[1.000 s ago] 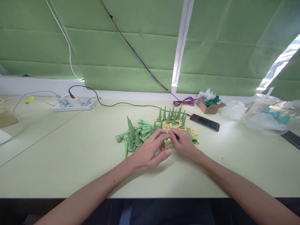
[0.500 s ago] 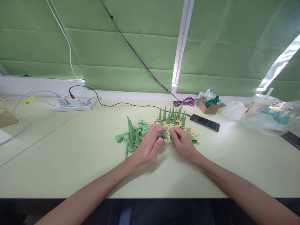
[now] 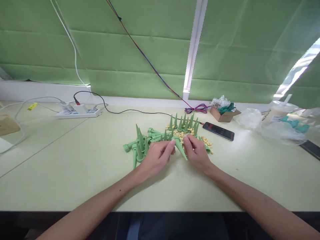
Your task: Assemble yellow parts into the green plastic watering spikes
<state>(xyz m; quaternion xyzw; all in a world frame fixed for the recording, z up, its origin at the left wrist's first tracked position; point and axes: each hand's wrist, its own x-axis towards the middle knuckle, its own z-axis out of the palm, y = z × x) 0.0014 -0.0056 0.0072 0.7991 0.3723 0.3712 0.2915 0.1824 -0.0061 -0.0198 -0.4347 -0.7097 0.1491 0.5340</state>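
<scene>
Between thumb and fingers, my left hand (image 3: 157, 156) grips a green cone (image 3: 181, 148) at its wide end, and the tip points down to the right. My right hand (image 3: 196, 151) is closed in a pinch just right of the cone; what its fingertips hold is too small to make out. Behind my left hand lies a pile of green cones (image 3: 140, 143), some upright and others on their sides. Several upright green cones (image 3: 185, 124) stand beyond my hands. Small yellow pieces (image 3: 206, 141) are scattered around and behind my right hand.
A black phone (image 3: 218, 130) with a cable lies behind my right hand. Farther back are a small cardboard box (image 3: 222, 115) and a bundled red-blue wire (image 3: 197, 108). A cup (image 3: 276, 111) and plastic bags stand at right, a power strip (image 3: 78, 113) at left.
The green cone in my left hand has swung round, its tip now downward and toward me. My left fingers have closed at its wide end. My right hand has shifted slightly right.
</scene>
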